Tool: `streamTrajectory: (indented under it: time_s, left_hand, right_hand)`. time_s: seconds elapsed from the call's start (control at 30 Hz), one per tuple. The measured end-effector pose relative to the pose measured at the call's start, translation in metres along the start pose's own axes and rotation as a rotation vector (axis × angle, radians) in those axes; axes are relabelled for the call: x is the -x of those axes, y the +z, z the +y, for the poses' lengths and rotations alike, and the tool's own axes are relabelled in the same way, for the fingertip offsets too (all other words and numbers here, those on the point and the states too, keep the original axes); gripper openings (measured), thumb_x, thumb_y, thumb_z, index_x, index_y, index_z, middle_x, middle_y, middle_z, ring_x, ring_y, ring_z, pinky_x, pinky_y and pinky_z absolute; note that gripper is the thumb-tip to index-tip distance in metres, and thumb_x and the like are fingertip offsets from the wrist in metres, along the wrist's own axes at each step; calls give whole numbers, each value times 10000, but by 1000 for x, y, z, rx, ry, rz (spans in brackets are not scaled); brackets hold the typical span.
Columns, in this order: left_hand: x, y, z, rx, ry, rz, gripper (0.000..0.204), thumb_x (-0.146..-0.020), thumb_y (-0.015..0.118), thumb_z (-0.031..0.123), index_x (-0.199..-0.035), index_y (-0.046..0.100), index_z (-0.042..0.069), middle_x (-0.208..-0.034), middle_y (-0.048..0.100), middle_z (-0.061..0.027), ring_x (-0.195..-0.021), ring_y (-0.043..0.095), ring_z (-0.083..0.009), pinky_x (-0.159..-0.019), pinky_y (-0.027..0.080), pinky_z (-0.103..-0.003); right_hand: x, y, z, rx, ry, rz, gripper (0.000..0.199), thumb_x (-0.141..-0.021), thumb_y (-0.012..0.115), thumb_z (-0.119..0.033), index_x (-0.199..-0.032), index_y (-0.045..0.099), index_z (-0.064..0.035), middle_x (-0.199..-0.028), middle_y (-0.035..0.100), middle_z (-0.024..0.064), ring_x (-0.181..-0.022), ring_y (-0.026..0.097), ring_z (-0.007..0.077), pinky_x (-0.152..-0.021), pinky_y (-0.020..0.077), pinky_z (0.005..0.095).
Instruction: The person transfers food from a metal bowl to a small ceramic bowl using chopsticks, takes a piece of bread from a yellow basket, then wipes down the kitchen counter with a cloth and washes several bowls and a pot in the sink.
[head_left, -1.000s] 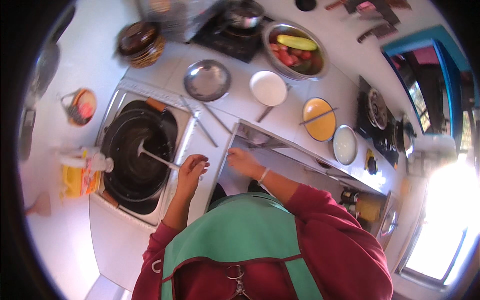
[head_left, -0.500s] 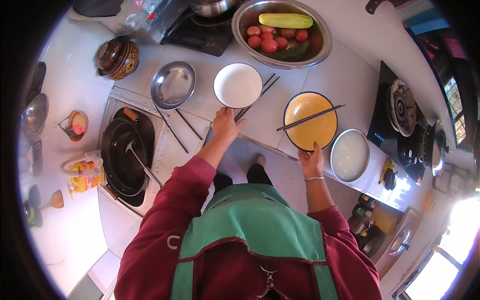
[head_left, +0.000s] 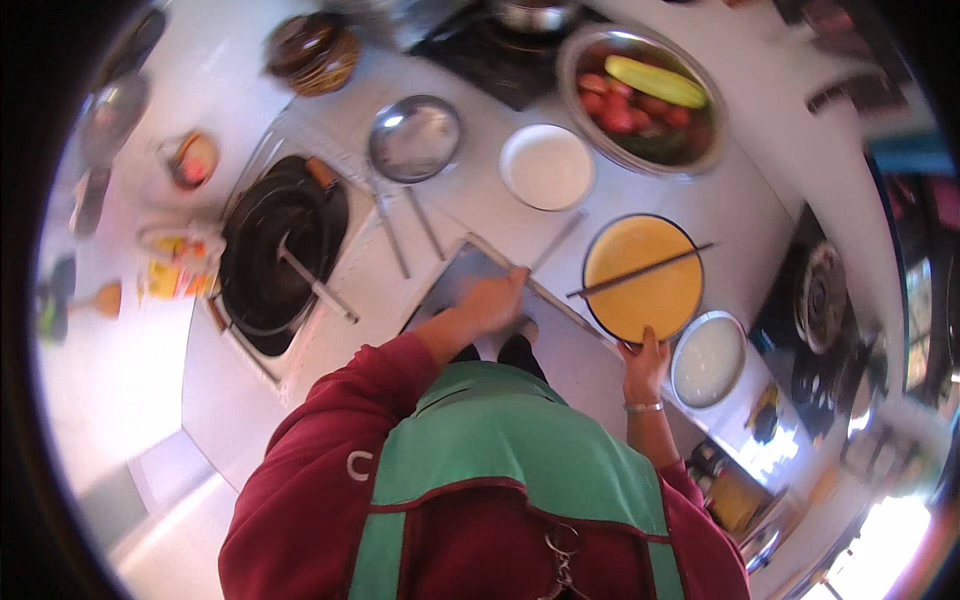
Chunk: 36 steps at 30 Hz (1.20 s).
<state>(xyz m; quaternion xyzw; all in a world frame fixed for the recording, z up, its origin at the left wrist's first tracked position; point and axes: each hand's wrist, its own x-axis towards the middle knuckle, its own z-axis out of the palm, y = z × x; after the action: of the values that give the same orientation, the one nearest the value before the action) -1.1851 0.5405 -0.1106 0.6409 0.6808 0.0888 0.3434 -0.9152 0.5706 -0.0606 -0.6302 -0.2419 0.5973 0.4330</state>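
The near rim of the yellow bowl (head_left: 650, 310) is held by the right hand (head_left: 645, 372), with the fingers closed at the edge. The bowl itself is set just ahead of that hand, and a pair of dark chopsticks (head_left: 645, 269) is laid across its top, the ends stretched past the rim on both sides. Just to the right of the same hand, a round dish (head_left: 743, 352) filled with pale liquid is seen.

The left hand (head_left: 490, 302) is smeared by motion over the counter's front edge; whether anything is gripped by it cannot be told. Thin blurred sticks (head_left: 557, 243) are seen running ahead and rightward from near its fingertips. Farther ahead of it, a white bowl (head_left: 547, 167) is set on the counter (head_left: 470, 205). Two loose chopsticks (head_left: 427, 224) are spread apart ahead and to the left, with a shiny metal plate (head_left: 415, 138) placed beyond them.

Well to the left of that hand, a ladle (head_left: 318, 285) is rested in a dark pan (head_left: 265, 235). Farthest ahead of both hands, a yellow-green cucumber (head_left: 655, 82) and red tomatoes (head_left: 618, 117) are held in a large metal basin (head_left: 568, 85).
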Motion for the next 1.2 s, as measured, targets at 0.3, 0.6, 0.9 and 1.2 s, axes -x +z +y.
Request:
streamTrajectory:
  time_s: [0.3, 0.6, 0.9, 1.2]
  left_hand:
    - [225, -87, -134, 490, -420, 739, 402, -816, 507, 93, -1209, 421, 81, -825, 611, -207, -738, 605, -362, -662, 472, -419]
    - [280, -108, -317, 396, -868, 838, 430, -772, 562, 172, -1177, 478, 51, -836, 619, -163, -812, 603, -328, -752, 470, -394]
    - [283, -133, -298, 393, -765, 983, 350, -765, 595, 116, -1104, 547, 46, -1001, 589, -115, -884, 620, -215, -760, 486, -323]
    - [187, -169, -230, 684, -375, 907, 242, -807, 570, 54, -1044, 555, 6, -971, 577, -118, -858, 604, -202, -719, 497, -277]
  right_hand:
    - [69, 183, 15, 274, 2, -571, 282, -911, 449, -198, -1137, 453, -29, -1025, 591, 112, -856, 623, 210, -673, 540, 314]
    - [123, 437, 141, 463, 401, -1025, 294, -863, 481, -188, -1110, 480, -27, -988, 595, 102, -798, 628, 215, -663, 542, 340]
    - [126, 504, 210, 435, 543, -890, 286, -871, 472, -246, -1019, 512, -4, -921, 605, 135, -758, 640, 238, -649, 520, 305]
    - [105, 470, 139, 374, 421, -992, 409, -874, 535, -357, -1151, 469, -64, -1069, 535, 92, -824, 619, 197, -710, 504, 329]
